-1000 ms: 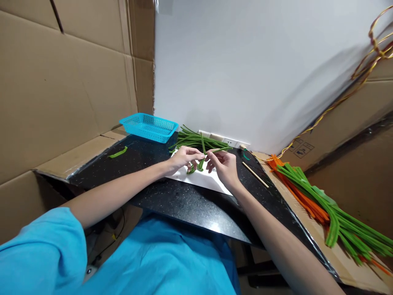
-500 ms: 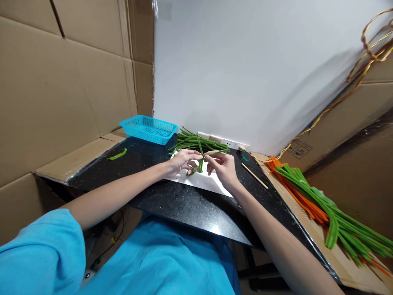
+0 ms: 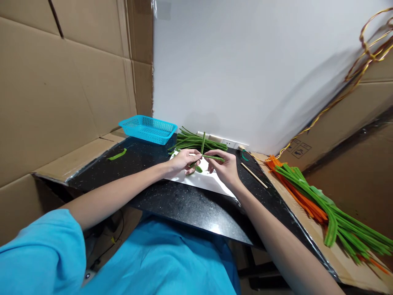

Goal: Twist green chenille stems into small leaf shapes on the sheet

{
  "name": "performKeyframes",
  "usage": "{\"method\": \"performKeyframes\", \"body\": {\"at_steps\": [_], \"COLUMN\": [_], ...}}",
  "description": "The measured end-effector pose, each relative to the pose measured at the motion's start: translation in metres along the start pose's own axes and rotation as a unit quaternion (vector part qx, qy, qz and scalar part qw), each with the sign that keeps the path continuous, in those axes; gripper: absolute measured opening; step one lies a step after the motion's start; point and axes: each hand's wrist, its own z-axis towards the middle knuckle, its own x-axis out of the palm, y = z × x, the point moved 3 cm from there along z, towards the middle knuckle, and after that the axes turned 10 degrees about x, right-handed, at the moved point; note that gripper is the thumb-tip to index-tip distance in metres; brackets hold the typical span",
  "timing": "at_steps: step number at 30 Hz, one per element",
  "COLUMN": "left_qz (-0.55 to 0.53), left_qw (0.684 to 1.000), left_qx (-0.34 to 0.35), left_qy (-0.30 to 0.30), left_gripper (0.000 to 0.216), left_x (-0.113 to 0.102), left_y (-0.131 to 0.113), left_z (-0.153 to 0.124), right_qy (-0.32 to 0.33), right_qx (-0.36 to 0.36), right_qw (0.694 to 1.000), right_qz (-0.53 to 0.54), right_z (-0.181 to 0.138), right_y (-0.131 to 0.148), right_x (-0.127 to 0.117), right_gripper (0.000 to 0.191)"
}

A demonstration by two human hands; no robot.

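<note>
Over a white sheet of paper [image 3: 196, 182], my left hand [image 3: 183, 161] pinches a green pipe cleaner [image 3: 203, 141] between thumb and forefinger. One stretch of the stem points up toward the wall. Another runs sideways to my right hand [image 3: 226, 164], whose thumb and fingers are closed about it. Below the pinch hangs a green loop [image 3: 199, 168], partly hidden by my left fingers. Just behind both hands lies a pile of green pipe cleaners [image 3: 187, 141].
A blue plastic basket [image 3: 147, 130] stands at the back left of the black tabletop [image 3: 181, 209]. A light green strip [image 3: 117, 155] lies left, a wooden stick [image 3: 254, 175] right. Orange [image 3: 302, 200] and green pipe cleaners [image 3: 331, 217] rest on cardboard at the right edge.
The upright stretch of pipe cleaner has swung from leaning left to nearly vertical. The sideways stretch sits slightly lower, and the loop has turned sideways. My right fingers have shifted slightly away from my left.
</note>
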Motion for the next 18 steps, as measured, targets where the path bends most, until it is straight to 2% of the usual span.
{"method": "performKeyframes", "body": {"at_steps": [5,11,18], "left_qz": [-0.015,-0.032,0.0], "left_qw": [0.999,0.996,0.993], "left_qx": [-0.034,-0.044,-0.065], "left_qy": [-0.004,0.065,0.096], "left_gripper": [0.037,0.039,0.05], "left_x": [-0.0021,0.0042,0.0067], "left_y": [-0.0005,-0.0008,0.0018], "left_z": [-0.0002,-0.0013,-0.0029], "right_qy": [0.037,0.096,0.145], "right_qx": [-0.008,0.045,0.041], "right_qw": [0.999,0.994,0.989], "right_qz": [-0.014,0.001,-0.009], "right_z": [0.0017,0.0054,0.0039], "right_y": [0.0022,-0.0032,-0.0007], "right_x": [-0.0051,-0.0083,-0.011], "right_gripper": [0.036,0.039,0.035]}}
